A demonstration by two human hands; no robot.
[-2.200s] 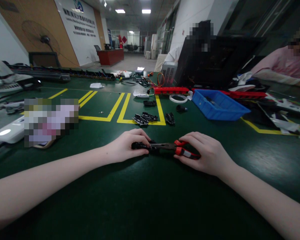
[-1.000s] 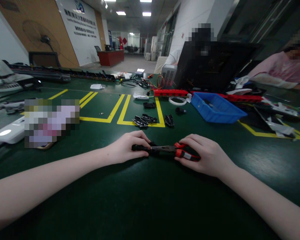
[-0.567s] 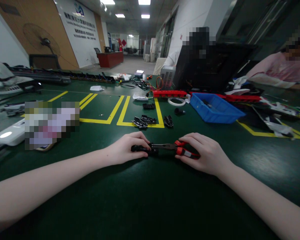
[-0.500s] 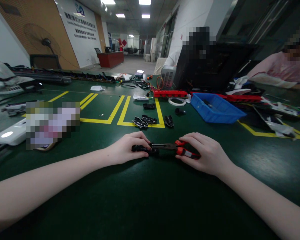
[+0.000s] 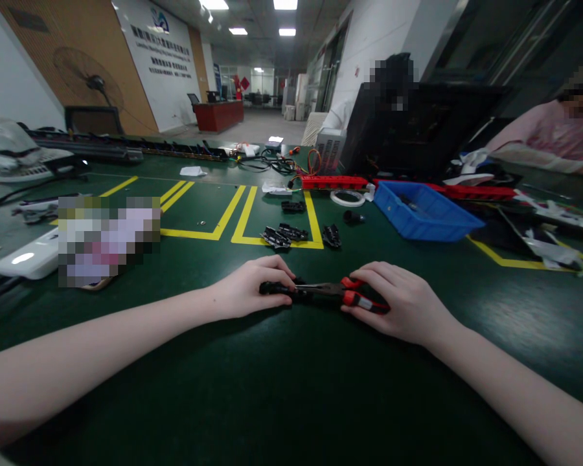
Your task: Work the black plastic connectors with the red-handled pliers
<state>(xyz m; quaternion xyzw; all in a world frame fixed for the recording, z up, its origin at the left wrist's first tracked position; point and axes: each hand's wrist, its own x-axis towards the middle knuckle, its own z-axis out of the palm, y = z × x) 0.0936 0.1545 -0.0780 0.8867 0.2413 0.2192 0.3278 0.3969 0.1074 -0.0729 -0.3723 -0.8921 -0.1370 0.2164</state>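
My left hand [image 5: 253,288] pinches a small black plastic part [image 5: 271,288] low over the green table. Closed round the red handles of long-nose pliers [image 5: 354,298] is my right hand [image 5: 399,299]. The pliers' thin jaws point left and meet the right end of the black part; whether they grip anything there I cannot tell. Beyond my hands, several similar black parts [image 5: 292,232] lie in and beside a yellow-taped rectangle.
A blue bin [image 5: 425,217] with dark pieces stands at back right, beside a white ring of tape or tubing [image 5: 347,198] and a black cylinder [image 5: 354,217]. At left lie a phone [image 5: 109,249] and a white device [image 5: 26,259]. A person in pink [image 5: 548,136] sits at far right.
The view has shifted slightly, so everything sits a little further right. Both hands keep their hold, and the pliers' jaws still meet the black part, the handles slightly closer together.
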